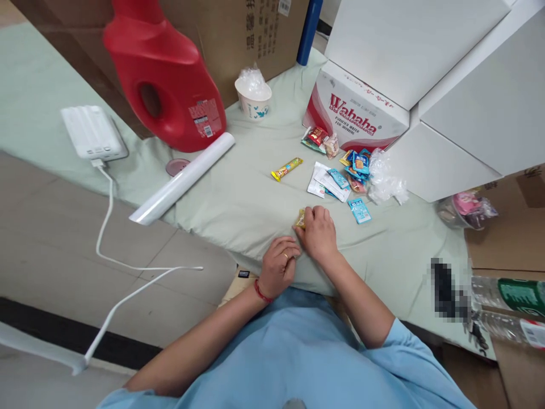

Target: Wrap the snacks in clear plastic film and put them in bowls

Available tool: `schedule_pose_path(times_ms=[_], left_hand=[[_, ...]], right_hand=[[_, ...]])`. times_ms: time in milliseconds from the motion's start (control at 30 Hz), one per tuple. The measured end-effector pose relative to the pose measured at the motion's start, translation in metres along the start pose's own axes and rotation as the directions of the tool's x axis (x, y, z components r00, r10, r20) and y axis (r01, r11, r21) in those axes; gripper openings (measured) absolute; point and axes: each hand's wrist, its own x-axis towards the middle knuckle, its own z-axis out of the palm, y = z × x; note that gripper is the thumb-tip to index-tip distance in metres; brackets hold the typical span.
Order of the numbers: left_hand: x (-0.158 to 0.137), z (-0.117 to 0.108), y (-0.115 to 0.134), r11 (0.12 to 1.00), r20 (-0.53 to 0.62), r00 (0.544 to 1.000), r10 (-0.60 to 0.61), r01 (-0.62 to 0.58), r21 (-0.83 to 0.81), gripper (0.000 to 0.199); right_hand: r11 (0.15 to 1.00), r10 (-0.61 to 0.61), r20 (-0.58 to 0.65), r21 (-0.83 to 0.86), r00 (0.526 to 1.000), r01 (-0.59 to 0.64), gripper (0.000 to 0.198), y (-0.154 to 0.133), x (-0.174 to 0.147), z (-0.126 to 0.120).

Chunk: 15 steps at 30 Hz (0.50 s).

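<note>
My right hand is closed on a small yellow snack packet on the pale green cloth; the fingers hide part of it. Beside it, at the cloth's front edge, my left hand rests with fingers curled in, and nothing shows in it. Ahead lies a slim yellow snack packet. To the right of that are white sachets, a single blue packet, a pile of blue packets and a red-and-green packet.
A white roll and a red jug stand left, near a white power bank with a cable. Behind are a paper cup, a Wahaha carton and white boxes. Crumpled clear plastic lies right.
</note>
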Motion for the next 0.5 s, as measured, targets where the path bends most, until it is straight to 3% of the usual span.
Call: schedule_pose_path(times_ms=[67,167,233,300,400,500], left_hand=[[0.004,-0.007,0.006,0.999,-0.051,0.998,-0.048,0.047,-0.019,0.027],[0.011,-0.016,0.012,0.987,-0.079,0.984,-0.160,0.158,-0.036,0.018],[0.016,-0.017,0.013,0.964,-0.051,0.964,-0.261,0.257,-0.071,0.022],[0.021,-0.012,0.012,0.929,0.029,0.939,-0.342,0.343,-0.136,0.041],[0.028,0.002,0.009,0.857,0.237,0.893,-0.383,0.439,-0.269,0.059],[0.033,0.015,0.009,0.808,0.354,0.853,-0.383,0.495,-0.320,0.050]], right_hand=[[0.998,-0.001,-0.028,0.060,1.000,0.003,0.023,0.009,0.003,-0.007],[0.939,0.048,-0.116,0.343,0.992,-0.005,0.028,0.030,-0.003,-0.022],[0.780,0.139,-0.086,0.624,0.987,-0.056,0.036,0.043,-0.013,-0.031],[0.531,0.197,0.055,0.834,0.979,-0.153,0.044,0.051,-0.023,-0.034],[0.239,0.181,0.256,0.925,0.950,-0.295,0.053,0.055,-0.038,-0.029],[0.097,0.184,0.302,0.942,0.935,-0.323,0.057,0.054,-0.051,-0.019]])
